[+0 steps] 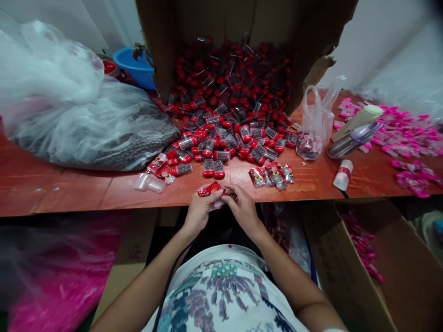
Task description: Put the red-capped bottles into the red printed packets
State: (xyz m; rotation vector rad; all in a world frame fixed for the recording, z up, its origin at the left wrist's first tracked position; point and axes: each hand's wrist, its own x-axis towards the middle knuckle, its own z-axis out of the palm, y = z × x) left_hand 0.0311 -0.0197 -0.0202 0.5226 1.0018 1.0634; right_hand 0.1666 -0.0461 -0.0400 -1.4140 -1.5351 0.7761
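Note:
At the table's front edge my left hand [198, 213] is closed on a small red printed packet [209, 189]. My right hand [243, 208] pinches at the packet's right side; its fingertips partly hide what they grip. Just beyond, two small clear bottles with red caps [213, 168] stand side by side, dark beads showing inside. Several filled red printed packets [273, 175] lie to the right. On the left are two empty clear tubes [149, 183] and a few more red packets [162, 169].
An opened cardboard box [320, 50] spills a heap of red-capped bottles [228, 97] onto the red table [86, 191]. At left sit a big bag of dark beads [104, 129] and a blue basin [136, 69]. Right: a plastic bag [313, 129], a white roll [343, 175], pink pieces [404, 129].

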